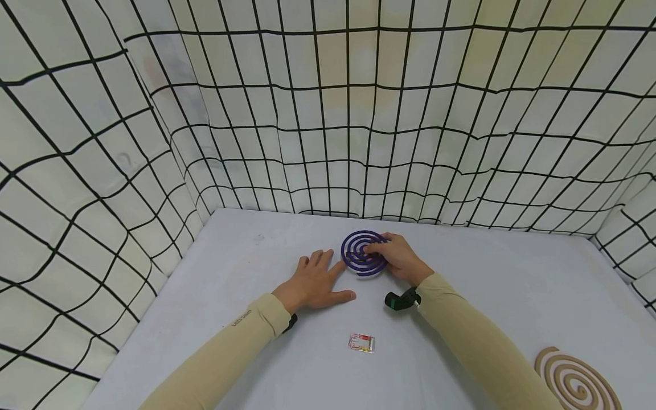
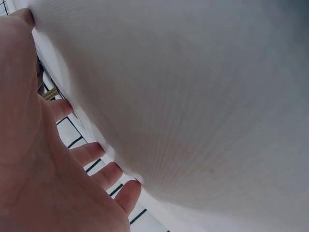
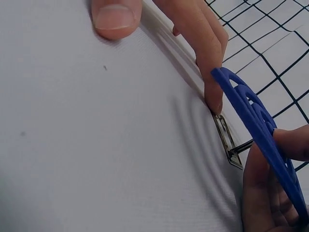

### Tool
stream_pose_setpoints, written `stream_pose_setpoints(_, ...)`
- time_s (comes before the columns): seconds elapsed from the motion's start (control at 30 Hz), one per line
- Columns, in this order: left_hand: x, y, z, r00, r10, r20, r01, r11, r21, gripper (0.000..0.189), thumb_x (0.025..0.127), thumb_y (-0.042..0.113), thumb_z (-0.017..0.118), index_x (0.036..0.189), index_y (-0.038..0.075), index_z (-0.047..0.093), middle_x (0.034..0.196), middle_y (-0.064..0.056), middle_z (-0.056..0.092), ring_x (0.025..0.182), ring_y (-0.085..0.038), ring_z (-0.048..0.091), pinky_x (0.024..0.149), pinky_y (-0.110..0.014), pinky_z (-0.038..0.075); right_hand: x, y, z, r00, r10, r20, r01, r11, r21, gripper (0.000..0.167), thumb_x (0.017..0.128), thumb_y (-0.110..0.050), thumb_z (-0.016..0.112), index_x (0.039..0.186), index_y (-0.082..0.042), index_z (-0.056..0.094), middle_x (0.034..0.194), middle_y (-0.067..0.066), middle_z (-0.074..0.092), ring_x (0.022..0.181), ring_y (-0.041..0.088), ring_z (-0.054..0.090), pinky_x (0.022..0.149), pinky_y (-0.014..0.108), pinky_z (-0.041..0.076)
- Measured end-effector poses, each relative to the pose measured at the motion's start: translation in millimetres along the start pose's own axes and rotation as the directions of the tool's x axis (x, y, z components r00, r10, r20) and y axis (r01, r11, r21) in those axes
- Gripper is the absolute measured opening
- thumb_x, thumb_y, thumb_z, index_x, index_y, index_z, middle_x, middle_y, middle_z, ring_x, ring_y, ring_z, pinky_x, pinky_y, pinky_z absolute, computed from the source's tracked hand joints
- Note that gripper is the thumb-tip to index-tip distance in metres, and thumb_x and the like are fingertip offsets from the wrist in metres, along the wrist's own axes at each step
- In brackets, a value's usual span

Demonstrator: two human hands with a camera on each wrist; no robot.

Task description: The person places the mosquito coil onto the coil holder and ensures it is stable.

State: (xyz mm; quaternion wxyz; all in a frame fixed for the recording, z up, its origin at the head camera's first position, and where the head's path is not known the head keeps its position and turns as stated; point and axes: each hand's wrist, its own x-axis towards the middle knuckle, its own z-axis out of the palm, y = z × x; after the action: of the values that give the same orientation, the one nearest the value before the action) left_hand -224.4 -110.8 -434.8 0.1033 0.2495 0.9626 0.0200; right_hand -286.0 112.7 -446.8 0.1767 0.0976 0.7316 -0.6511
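Note:
A dark blue mosquito coil point(image 1: 355, 242) sits raised over the white tabletop on a small metal stand point(image 3: 226, 140). My right hand point(image 1: 402, 259) pinches the coil near its centre, thumb on the upper face and other fingers underneath, as the right wrist view shows. My left hand point(image 1: 316, 283) lies palm down to the left, fingers spread and fairly straight, fingertips on the table. Its index fingertip point(image 3: 214, 99) presses at one end of the stand's flat base. In the left wrist view the palm point(image 2: 43, 150) is arched above the cloth.
A small clear packet with red and white print point(image 1: 361, 343) lies in front of the hands. A brown coil point(image 1: 579, 381) rests at the lower right, partly behind the right sleeve. Black grid netting point(image 1: 348, 131) over white walls borders the white table point(image 1: 246, 245).

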Motion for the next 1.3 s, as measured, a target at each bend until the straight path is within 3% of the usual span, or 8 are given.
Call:
stream_pose_setpoints(0.57,-5.1,2.1,-2.4,1.0,-0.005,-0.004,0.005,1.0,-0.018,0.087,0.095,0.077,0.048,0.163,0.025,0.034,0.17,-0.018,0.027,0.156,-0.04,0.027,0.12,-0.06,0.029,-7.1,-7.1,0.8,1.0,0.02,-0.011,-0.02,1.0,-0.008,0.086,0.092,-0.009,0.072,0.162,0.003,0.022,0.154,0.025,0.049,0.128,0.024,0.057,0.119,0.041,0.044)
stream_pose_setpoints(0.87,-3.1,6.0,-0.6,1.0,0.003,-0.013,-0.004,1.0,-0.02,0.087,0.096,0.077,0.046,0.163,0.025,0.033,0.17,-0.018,0.026,0.157,-0.039,0.026,0.121,-0.059,0.028,-8.5,-5.2,-9.3,1.0,0.006,0.024,-0.006,1.0,-0.008,0.071,0.095,-0.012,0.069,0.153,0.012,0.035,0.151,0.026,0.051,0.129,0.023,0.056,0.119,0.041,0.043)
stream_pose_setpoints(0.97,-3.3,5.3,0.5,1.0,-0.005,-0.008,0.005,1.0,-0.016,0.087,0.096,0.077,0.046,0.163,0.024,0.034,0.171,-0.018,0.025,0.157,-0.039,0.026,0.121,-0.06,0.028,-9.3,-5.6,-11.6,0.999,0.031,0.013,-0.031,0.999,-0.019,0.062,0.097,-0.017,0.067,0.147,0.013,0.044,0.146,0.022,0.054,0.122,0.019,0.057,0.114,0.037,0.048)
stream_pose_setpoints(1.07,-3.5,3.7,2.1,1.0,-0.008,-0.011,0.008,1.0,-0.019,0.087,0.095,0.077,0.047,0.163,0.024,0.035,0.171,-0.017,0.025,0.157,-0.039,0.026,0.121,-0.06,0.028,-9.7,-5.5,-14.6,0.998,0.061,-0.014,-0.061,0.998,-0.016,0.056,0.098,-0.02,0.065,0.142,0.01,0.051,0.134,0.015,0.06,0.111,0.014,0.059,0.101,0.029,0.055)
stream_pose_setpoints(1.2,-2.9,1.4,3.9,1.0,-0.011,-0.012,0.01,1.0,-0.028,0.086,0.095,0.077,0.047,0.163,0.025,0.034,0.172,-0.017,0.024,0.158,-0.039,0.025,0.122,-0.06,0.027,-10.9,-4.7,-20.4,0.998,0.065,-0.012,-0.065,0.998,0.015,0.048,0.099,-0.02,0.063,0.137,0.01,0.056,0.114,0.007,0.063,0.095,0.01,0.06,0.082,0.021,0.056)
stream_pose_setpoints(1.3,-3.2,0.0,3.9,1.0,-0.015,-0.008,0.014,0.999,-0.03,0.086,0.095,0.077,0.046,0.163,0.025,0.033,0.172,-0.017,0.024,0.158,-0.04,0.024,0.123,-0.06,0.026,-13.6,-4.4,-24.5,0.998,0.063,0.004,-0.063,0.997,0.046,0.048,0.099,-0.019,0.062,0.136,0.011,0.055,0.111,0.007,0.064,0.09,0.01,0.063,0.081,0.023,0.059)
